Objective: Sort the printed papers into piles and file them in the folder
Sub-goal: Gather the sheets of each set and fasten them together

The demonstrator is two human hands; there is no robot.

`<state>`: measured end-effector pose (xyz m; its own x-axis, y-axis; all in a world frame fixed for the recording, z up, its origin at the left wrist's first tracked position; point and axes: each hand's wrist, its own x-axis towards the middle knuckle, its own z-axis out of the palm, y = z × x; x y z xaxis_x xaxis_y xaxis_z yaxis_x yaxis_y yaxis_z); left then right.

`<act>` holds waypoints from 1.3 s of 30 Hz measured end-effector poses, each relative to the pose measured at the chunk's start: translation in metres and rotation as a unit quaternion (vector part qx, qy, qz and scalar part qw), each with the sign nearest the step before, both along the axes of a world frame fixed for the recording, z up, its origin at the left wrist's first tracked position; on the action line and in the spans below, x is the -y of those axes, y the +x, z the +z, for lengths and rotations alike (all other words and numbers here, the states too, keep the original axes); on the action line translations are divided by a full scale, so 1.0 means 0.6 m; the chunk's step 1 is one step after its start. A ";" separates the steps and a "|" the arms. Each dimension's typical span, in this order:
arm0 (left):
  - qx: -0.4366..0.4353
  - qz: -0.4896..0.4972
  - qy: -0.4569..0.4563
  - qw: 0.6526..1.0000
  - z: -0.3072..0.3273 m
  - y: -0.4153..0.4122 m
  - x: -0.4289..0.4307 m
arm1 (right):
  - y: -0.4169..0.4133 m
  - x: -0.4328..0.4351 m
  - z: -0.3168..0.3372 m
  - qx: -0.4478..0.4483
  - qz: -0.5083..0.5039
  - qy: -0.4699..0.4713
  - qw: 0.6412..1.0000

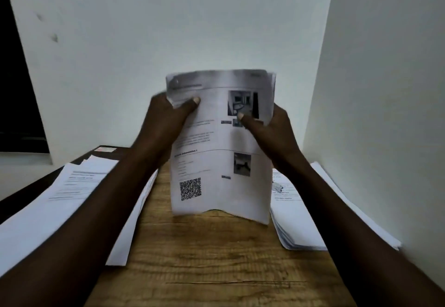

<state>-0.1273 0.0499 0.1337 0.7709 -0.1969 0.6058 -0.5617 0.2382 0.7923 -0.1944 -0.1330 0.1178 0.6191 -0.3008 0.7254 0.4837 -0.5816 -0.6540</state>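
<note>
I hold a bundle of printed papers (pixel 216 162) upright over the wooden table (pixel 216 258), its lower edge touching the tabletop. The front sheet shows text, two photos and a QR code. My left hand (pixel 166 118) grips the bundle's upper left edge, thumb on the front. My right hand (pixel 272 128) grips the right edge, thumb pressed near the upper photo. A pile of printed sheets (pixel 60 205) lies on the table to the left, partly under my left forearm. Another pile (pixel 303 215) lies to the right, against the wall.
A dark object with a pale label (pixel 106 149) lies at the table's far left corner, behind the left pile. White walls (pixel 385 90) close in at the back and the right. A dark window opening (pixel 14 90) is at the left.
</note>
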 end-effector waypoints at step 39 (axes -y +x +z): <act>-0.242 0.007 0.092 0.966 -0.236 0.176 0.052 | 0.066 0.112 -0.196 -0.307 0.049 0.286 0.906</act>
